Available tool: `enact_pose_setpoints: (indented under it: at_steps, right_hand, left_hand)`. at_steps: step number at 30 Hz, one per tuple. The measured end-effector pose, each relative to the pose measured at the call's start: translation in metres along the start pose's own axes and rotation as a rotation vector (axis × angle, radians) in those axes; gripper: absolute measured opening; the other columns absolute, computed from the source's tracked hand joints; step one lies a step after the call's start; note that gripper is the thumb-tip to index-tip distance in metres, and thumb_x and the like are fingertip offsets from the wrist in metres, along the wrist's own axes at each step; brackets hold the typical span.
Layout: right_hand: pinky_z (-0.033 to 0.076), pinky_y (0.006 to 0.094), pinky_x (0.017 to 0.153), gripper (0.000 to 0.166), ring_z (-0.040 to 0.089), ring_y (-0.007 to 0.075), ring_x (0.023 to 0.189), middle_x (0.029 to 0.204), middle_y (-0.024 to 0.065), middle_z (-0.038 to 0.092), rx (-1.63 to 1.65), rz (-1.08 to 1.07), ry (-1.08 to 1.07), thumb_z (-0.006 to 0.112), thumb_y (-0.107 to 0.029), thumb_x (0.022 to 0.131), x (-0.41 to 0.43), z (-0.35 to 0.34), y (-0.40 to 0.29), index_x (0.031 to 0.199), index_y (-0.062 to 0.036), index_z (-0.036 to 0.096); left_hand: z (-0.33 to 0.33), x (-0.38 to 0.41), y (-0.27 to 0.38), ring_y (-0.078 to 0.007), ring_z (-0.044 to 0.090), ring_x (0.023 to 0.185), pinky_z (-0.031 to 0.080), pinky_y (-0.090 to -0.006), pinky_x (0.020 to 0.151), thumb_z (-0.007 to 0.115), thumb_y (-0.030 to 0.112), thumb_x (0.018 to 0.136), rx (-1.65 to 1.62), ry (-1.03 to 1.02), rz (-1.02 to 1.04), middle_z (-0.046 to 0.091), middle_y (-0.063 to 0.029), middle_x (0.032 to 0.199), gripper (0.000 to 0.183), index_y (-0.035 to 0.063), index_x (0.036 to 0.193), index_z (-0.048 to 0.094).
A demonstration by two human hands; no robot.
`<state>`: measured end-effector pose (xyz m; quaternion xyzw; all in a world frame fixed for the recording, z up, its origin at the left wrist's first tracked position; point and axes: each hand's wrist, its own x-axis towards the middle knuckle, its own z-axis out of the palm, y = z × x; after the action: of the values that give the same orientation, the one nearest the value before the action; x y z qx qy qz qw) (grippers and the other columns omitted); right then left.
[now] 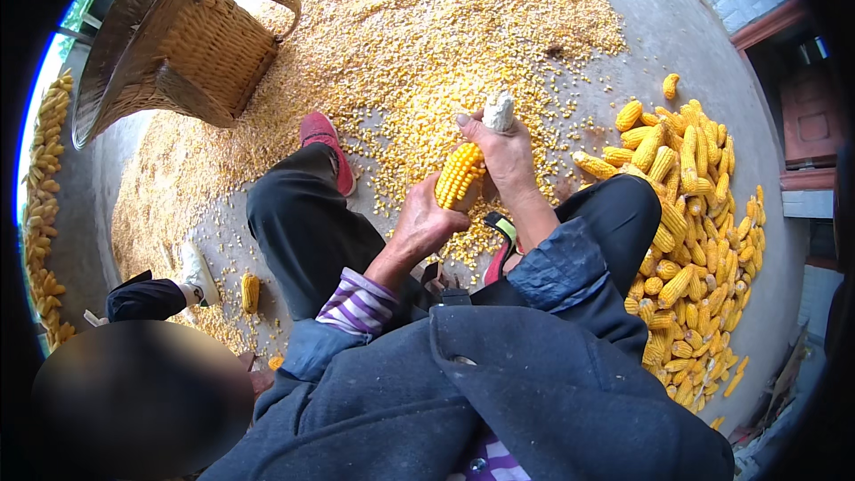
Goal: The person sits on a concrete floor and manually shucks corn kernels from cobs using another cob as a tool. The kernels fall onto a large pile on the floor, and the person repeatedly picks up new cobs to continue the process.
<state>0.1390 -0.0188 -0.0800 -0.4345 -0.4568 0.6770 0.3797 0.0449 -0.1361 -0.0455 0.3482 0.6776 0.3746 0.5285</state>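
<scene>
My left hand [427,212] grips the lower part of a yellow corn cob [459,177] that still carries rows of kernels. In my right hand [502,150] is a bare whitish corncob [498,112], its end sticking up past the thumb. The two hands meet close together, and the right one lies against the upper right side of the kernelled cob. Where they touch, the fingers and the cob's far end are partly hidden. Below them, loose corn kernels [427,67] cover much of the concrete floor between and beyond my feet.
A large woven basket [207,47] with a looped handle lies tipped at the upper left. Unshelled cobs are heaped [695,267] to my right. One cob [250,292] lies left of my knee, near another person's shoe [198,274]. More cobs [43,207] line the far left.
</scene>
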Motion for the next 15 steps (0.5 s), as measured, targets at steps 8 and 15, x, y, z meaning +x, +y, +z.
enact_pose_setpoints:
  at_steps: [8,15]
  right_hand:
    - [0.052,0.0306,0.070,0.016,0.066,0.0180,0.081,0.082,0.0104,0.068,0.167,0.077,-0.242,0.068,-0.007,0.083,-0.020,0.007,-0.024,0.095,-0.0016,0.060]
    - [0.047,0.0266,0.063,0.009,0.060,0.0106,0.067,0.072,0.0012,0.063,0.047,-0.059,0.040,0.072,-0.008,0.079,-0.011,0.015,0.000,0.083,-0.0054,0.064]
  left_hand:
    - [-0.002,0.002,-0.018,-0.0389,0.059,0.081,0.048,-0.0445,0.071,0.066,0.006,0.063,0.809,0.545,0.477,0.061,-0.0171,0.082,0.038,0.0016,0.099,0.054]
    - [-0.001,-0.009,-0.002,-0.0177,0.057,0.061,0.045,-0.0313,0.053,0.067,0.007,0.064,-0.158,-0.079,-0.094,0.057,-0.0055,0.071,0.035,0.0001,0.097,0.056]
